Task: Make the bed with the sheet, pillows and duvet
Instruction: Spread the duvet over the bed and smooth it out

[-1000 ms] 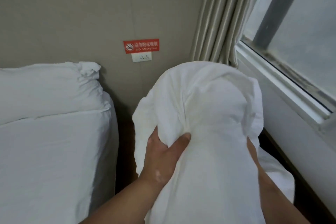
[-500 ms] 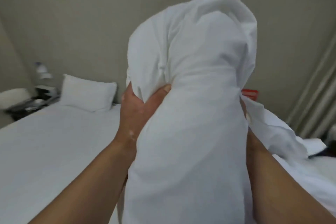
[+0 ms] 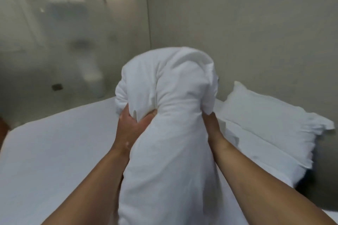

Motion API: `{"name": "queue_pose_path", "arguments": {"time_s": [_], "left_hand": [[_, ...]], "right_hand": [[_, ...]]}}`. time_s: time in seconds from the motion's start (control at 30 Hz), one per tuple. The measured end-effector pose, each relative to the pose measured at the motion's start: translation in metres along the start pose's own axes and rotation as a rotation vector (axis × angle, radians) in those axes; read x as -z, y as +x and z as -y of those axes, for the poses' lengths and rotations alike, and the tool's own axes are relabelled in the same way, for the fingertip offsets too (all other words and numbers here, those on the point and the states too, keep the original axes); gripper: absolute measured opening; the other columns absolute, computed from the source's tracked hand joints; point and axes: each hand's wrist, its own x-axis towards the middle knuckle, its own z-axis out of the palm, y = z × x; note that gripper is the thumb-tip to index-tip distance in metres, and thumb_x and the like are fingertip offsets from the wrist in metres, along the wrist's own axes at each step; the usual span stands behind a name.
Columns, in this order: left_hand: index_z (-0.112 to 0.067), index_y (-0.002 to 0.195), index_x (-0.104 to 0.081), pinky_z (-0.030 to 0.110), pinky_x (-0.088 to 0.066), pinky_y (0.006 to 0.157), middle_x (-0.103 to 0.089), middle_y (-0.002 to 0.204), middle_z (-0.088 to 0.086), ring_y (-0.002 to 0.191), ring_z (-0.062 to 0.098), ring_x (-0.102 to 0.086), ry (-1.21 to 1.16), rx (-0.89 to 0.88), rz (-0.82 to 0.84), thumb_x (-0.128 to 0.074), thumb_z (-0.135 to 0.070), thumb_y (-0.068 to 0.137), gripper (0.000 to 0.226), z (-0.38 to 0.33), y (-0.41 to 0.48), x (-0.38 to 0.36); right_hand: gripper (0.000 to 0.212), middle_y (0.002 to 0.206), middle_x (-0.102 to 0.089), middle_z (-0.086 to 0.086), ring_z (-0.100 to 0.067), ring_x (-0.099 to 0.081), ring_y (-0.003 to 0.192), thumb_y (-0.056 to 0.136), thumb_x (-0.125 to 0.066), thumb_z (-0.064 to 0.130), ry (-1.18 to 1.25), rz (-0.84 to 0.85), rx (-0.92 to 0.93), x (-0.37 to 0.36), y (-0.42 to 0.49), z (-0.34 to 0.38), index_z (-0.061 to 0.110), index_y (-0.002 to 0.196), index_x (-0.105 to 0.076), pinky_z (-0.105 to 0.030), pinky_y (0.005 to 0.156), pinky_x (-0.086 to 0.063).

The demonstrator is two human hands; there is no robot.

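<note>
Because the pillow (image 3: 170,115) bulges above your grip and creases deeply where it is squeezed, judge it soft, light and springy. It should not slip, but the loose case can slide over the filling, so a pinch of cloth alone would let it sag. Take it as you have it, by the two long sides at about the middle, with filling as well as fabric in the grip.

You hold it upright, out in front of you, above the white sheet (image 3: 54,151) on the bed and well clear of it. A second pillow (image 3: 274,115) already lies at the head of the bed to your right, against the grey wall (image 3: 256,42).

Your left hand (image 3: 131,126) is clamped on the pillow's left side. Its thumb is dug into the front, where it gathers a fold of the case, and its fingers wrap round behind.

Your right hand (image 3: 212,124) lies against the pillow's right side. Only the wrist and the back of the hand show, because the fingers disappear behind the cloth. You cannot tell from here whether they curl into the pillow or press flat on it.

The free place on the sheet seems to be to the left of the second pillow. When setting the pillow down there, lower it flat rather than dropping it on end, or the filling will likely bunch at one end.
</note>
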Motion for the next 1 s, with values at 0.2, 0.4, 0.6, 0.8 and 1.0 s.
{"name": "queue_pose_path", "arguments": {"time_s": [0.2,0.4,0.6,0.8,1.0], "left_hand": [[-0.032,0.134,-0.053,0.024,-0.043,0.086,-0.062,0.114,-0.025,0.106,0.009,-0.059,0.312,0.288,0.118,-0.076,-0.065,0.064,0.081,0.15,-0.024,0.023],[-0.024,0.144,-0.048,0.03,-0.044,0.093,-0.061,0.124,-0.002,0.115,0.022,-0.058,0.582,0.66,0.251,-0.078,-0.04,0.082,0.071,0.254,-0.102,0.039],[-0.02,0.127,-0.062,0.035,-0.05,0.081,-0.063,0.106,0.008,0.102,0.032,-0.065,0.772,0.623,-0.079,-0.075,-0.037,0.084,0.047,0.255,-0.071,0.032],[-0.021,0.133,-0.056,0.033,-0.043,0.08,-0.05,0.108,0.006,0.096,0.029,-0.056,0.784,0.389,-0.409,-0.065,-0.04,0.092,0.046,0.207,0.077,0.019],[-0.035,0.147,-0.034,0.041,-0.048,0.096,-0.035,0.146,0.002,0.122,0.032,-0.05,0.855,0.394,-0.495,-0.055,-0.062,0.09,0.067,0.218,0.178,0.019]], "right_hand": [[0.059,0.098,-0.076,0.018,-0.002,-0.072,0.091,0.059,-0.084,0.066,0.005,0.294,-0.197,-0.032,0.004,-0.114,0.03,0.105,-0.073,-0.014,0.067,-0.054],[0.057,0.103,-0.073,0.019,-0.002,-0.069,0.095,0.064,-0.088,0.056,-0.251,0.539,-0.237,0.017,0.055,-0.208,0.033,0.112,-0.066,-0.024,0.083,-0.053],[0.046,0.096,-0.074,0.019,0.002,-0.069,0.088,0.067,-0.088,0.047,-0.265,0.551,-0.039,-0.014,0.146,-0.199,0.028,0.105,-0.071,-0.012,0.073,-0.051],[0.029,0.09,-0.069,0.032,0.013,-0.064,0.084,0.072,-0.085,0.036,-0.111,0.476,0.309,-0.108,0.263,-0.083,0.04,0.094,-0.068,-0.005,0.069,-0.046],[0.061,0.11,-0.071,0.011,-0.013,-0.064,0.102,0.075,-0.078,0.052,-0.24,0.4,0.457,-0.162,0.352,-0.069,0.033,0.13,-0.059,-0.027,0.085,-0.05]]}}
